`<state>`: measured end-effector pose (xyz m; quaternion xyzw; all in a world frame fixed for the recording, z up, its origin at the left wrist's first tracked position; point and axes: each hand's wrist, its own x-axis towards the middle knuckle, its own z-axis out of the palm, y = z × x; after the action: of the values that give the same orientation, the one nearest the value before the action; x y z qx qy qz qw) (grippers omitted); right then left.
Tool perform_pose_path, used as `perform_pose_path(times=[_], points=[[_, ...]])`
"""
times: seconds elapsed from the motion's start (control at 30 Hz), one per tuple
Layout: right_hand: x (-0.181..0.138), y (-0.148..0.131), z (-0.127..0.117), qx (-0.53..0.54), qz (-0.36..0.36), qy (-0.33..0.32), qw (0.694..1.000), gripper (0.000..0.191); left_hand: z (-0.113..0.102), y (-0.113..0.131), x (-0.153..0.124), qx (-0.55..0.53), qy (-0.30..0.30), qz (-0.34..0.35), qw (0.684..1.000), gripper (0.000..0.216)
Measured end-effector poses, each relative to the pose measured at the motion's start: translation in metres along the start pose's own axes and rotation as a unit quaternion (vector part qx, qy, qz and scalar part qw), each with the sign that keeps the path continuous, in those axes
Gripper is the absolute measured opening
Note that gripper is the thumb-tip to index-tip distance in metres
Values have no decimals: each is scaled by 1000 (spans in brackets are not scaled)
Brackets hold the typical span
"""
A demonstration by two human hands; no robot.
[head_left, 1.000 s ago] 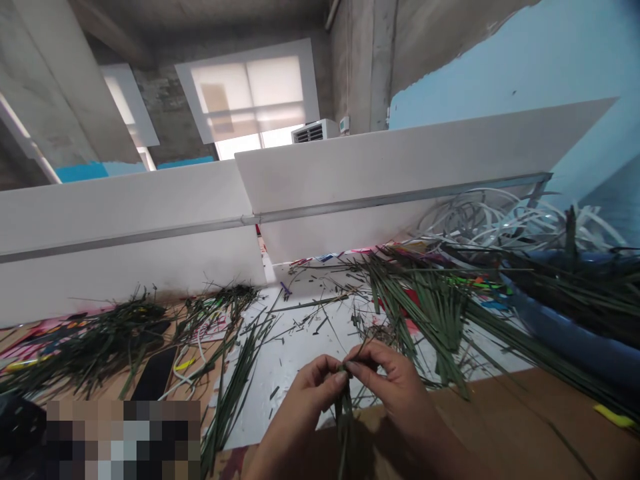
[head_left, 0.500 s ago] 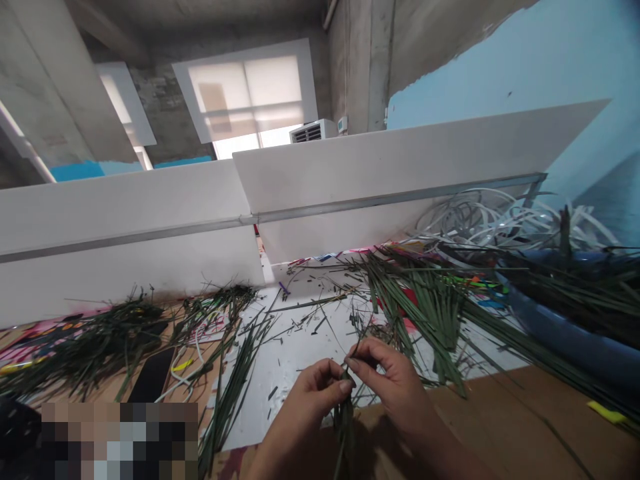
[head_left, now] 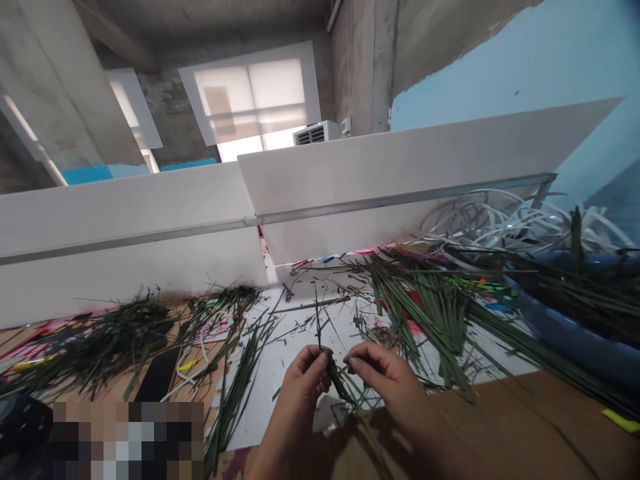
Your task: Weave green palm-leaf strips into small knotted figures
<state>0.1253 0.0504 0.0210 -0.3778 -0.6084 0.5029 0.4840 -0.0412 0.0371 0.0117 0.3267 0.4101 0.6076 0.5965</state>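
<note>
A: Okay, quick one: where's the leaf bundle (head_left: pixel 345 393)?
B: Near edge, centre. It sits btwn the two hands, just above the brown tabletop (head_left: pixel 525 427), slanting from the fingertips down twd the person. One thin blade sticks up past the left thumb.
A: Left hand (head_left: pixel 303 380)?
B: Closed in a pinch, thumb & forefinger tips on the top of the bundle, other fingers curled under. Forearm comes up from the near edge.
A: Right hand (head_left: pixel 387 383)?
B: Same story. Thumb & index nipped on the bundle's right side, rest of the fingers folded, knuckles up. Fingertips of both hands sit near each other; can't tell if they touch.
A: Surface?
B: White sheet (head_left: pixel 295 347) under & beyond the hands, littered w/ short offcuts. Fan of long green blades (head_left: pixel 430 307) just right of the hands, and a darker heap (head_left: pixel 110 340) well off to the left. Black flat slab (head_left: pixel 157 375) lies near left. Blue tub (head_left: pixel 565 330) at right w/ blades draped over it, white coiled strips (head_left: pixel 500 220) behind it. Yellow scrap (head_left: pixel 620 420) at the near right edge.
A: Room?
B: White partition boards (head_left: pixel 375 180) w/ a metal rail run across the far side of the bench. Behind them there's a bare concrete wall, a window (head_left: pixel 255 100) w/ its blind down, an AC unit (head_left: pixel 315 132), and a blue wall at right.
</note>
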Motion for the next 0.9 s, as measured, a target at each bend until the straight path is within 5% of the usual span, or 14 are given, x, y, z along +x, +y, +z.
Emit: perform_pose_path(times=[0.17,0.57,0.9], points=[[-2,0,4,16,29,-51,998,30,1,4,0,-28,64,19,997,46],[-4,-2,7,-41,61,-61,995,25,-6,2,6,3,72,52,996,53],[0,10,-1,70,42,27,996,30,-13,10,9,59,56,39,996,52]])
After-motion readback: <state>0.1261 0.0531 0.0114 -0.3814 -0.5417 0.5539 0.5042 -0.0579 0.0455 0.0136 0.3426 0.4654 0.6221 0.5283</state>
